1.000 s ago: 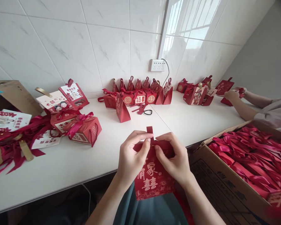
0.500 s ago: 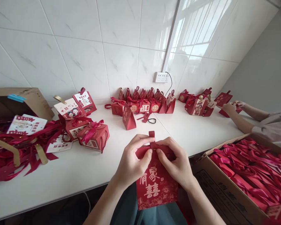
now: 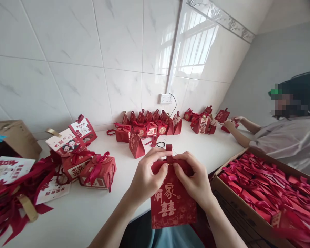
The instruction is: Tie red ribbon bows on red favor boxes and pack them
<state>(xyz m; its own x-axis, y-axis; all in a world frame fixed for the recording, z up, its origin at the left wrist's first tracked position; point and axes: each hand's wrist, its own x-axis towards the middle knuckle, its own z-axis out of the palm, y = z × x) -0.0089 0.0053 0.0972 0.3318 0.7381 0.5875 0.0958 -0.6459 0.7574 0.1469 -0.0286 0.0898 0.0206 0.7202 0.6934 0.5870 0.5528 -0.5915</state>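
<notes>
Both forearms come up from the bottom edge and close in toward each other, and here are the hands, side by side with fingers bent. The left hand has the packet pinched, thumb on the printed face, fingers curled over the top edge; the right hand grasps the same edge, its thumb just beside the other. Up between the fingertips pokes the loop, pointing away from the wearer. The packet hangs below the fingers, over the lap, its long axis running from the loop down toward the body, printed face to the wearer, lettering right way up.

Right of the fingers, look at the carton: open, packed with red boxes and ribbons. Left of the fingers, on the table, sits a bow box, and farther left a heap of ribbons and tags. Beyond those, another open carton, the flap carton; its dark inside can't be made out.

Just past the fingertips lies a black band, with a lone box to its left. Farther on, a row of boxes lines the wall, and off right a person has both hands at another red box.
</notes>
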